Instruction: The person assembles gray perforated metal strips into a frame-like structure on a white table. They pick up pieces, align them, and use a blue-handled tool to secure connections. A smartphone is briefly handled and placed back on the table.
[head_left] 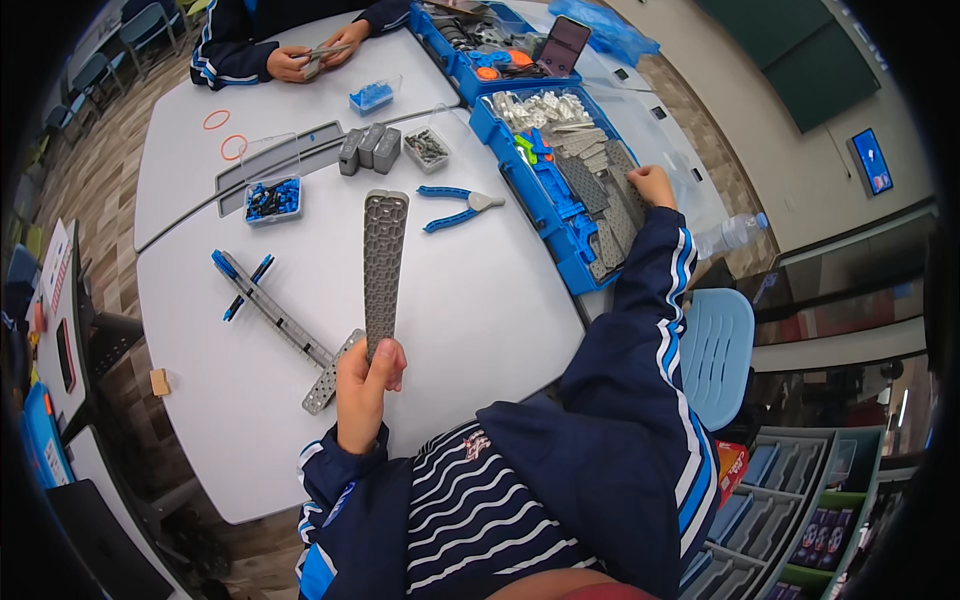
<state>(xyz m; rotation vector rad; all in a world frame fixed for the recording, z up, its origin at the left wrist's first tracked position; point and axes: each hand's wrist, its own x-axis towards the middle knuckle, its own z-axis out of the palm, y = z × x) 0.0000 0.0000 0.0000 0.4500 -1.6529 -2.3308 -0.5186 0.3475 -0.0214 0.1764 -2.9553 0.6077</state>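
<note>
Upright in my left hand is a long grey perforated plate, its lower end gripped between thumb and curled fingers. My right hand reaches to the right side of a blue case, fingers bent at the edge of the grey perforated plates there; whatever is between its fingertips is hidden. Left of my left hand lies a built piece of grey beams and blue connectors, its near plate partly behind that hand. Blue-handled pliers rest on the table beyond the held plate.
Small clear boxes hold blue and black pegs, blue parts and grey parts. Grey blocks stand between them. Across the table another person's hands hold a grey piece. A phone leans in a second case. A bottle lies at right.
</note>
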